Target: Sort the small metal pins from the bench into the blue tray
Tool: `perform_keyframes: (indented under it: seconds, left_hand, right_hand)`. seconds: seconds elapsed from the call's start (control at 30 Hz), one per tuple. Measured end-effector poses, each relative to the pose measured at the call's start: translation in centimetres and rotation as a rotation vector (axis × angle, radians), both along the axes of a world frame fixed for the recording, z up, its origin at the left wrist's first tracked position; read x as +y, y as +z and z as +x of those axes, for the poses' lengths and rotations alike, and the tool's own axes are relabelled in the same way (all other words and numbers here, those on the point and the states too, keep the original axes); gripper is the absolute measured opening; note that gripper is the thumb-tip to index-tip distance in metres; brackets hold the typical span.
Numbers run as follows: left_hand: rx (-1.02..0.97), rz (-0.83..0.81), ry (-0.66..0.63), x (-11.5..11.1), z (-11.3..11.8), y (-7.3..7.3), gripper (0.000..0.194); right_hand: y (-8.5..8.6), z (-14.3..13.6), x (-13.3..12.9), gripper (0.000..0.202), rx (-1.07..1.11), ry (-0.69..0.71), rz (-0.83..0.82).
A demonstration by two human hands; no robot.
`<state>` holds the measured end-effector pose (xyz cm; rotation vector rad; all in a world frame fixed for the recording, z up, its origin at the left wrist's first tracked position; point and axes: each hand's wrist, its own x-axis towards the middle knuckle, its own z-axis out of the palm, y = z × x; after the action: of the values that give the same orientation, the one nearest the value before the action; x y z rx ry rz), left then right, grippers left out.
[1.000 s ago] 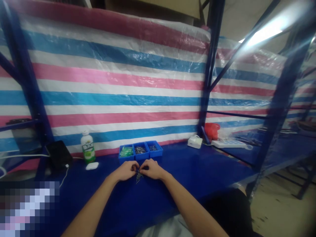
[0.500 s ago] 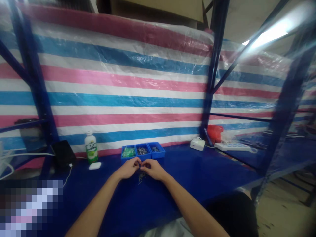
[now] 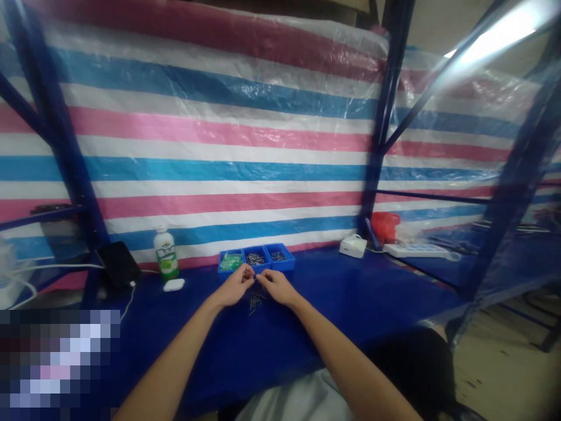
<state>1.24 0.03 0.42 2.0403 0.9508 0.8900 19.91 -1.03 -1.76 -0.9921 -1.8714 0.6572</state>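
Observation:
My left hand (image 3: 237,285) and my right hand (image 3: 277,286) meet fingertip to fingertip above the blue table (image 3: 254,356). Both have their fingers pinched together, and whatever sits between them is too small to make out. Just below them on the table lies a loose pile of thin metal pieces, like screws or pins (image 3: 255,302). Right behind the hands stand three joined blue bins: the left bin (image 3: 231,262) holds green plastic pieces, while the middle bin (image 3: 255,258) and the right bin (image 3: 278,257) contain small metal parts.
To the left are a white-and-green bottle (image 3: 166,254), a white case (image 3: 174,285) and a dark phone (image 3: 118,264) on a cable. A white box (image 3: 353,246), a power strip (image 3: 416,251) and a red bag (image 3: 385,227) lie right. Blue posts (image 3: 380,117) frame the striped sheet (image 3: 228,169).
The camera view has tilted slightly, so the scene sits a little higher. My hands stay together over the pile, with the fingertips slightly farther apart.

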Motion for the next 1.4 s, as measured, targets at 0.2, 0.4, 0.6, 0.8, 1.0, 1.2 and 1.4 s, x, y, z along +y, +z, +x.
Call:
perform_keyframes:
  seconds: [0.2,0.4,0.6,0.8,1.0,1.2,1.4]
  left_hand:
    - [0.04,0.05,0.022,-0.3,0.2,0.1,0.011]
    - [0.013,0.043,0.029,-0.4,0.5,-0.2,0.018]
    - [-0.037,-0.036,0.12,0.1,0.3,0.4,0.043]
    - [0.063,-0.063,0.156,0.7,-0.5,0.4,0.043]
    - [0.056,-0.131,0.136,0.8,-0.6,0.0,0.041]
    - [0.042,-0.144,0.158,1.0,-0.9,-0.1,0.038]
    - [0.262,0.068,0.224,1.2,-1.5,-1.0,0.03]
  right_hand:
    - [0.4,-0.1,-0.1,0.034,0.016,0.003,-0.037]
    - [0.4,0.1,0.1,0.035,0.085,0.05,-0.103]
    - [1.9,1.3,-0.3,0.028,0.494,0.233,-0.312]
    - [2.6,2.4,-0.7,0.026,0.749,0.306,-0.469]
    - [1.6,2.4,0.7,0.03,0.693,0.171,-0.658]
    - [0.7,1.9,1.2,0.027,0.535,-0.006,-0.595]
    - [-0.9,1.7,1.2,0.015,-0.172,-0.407,-0.091]
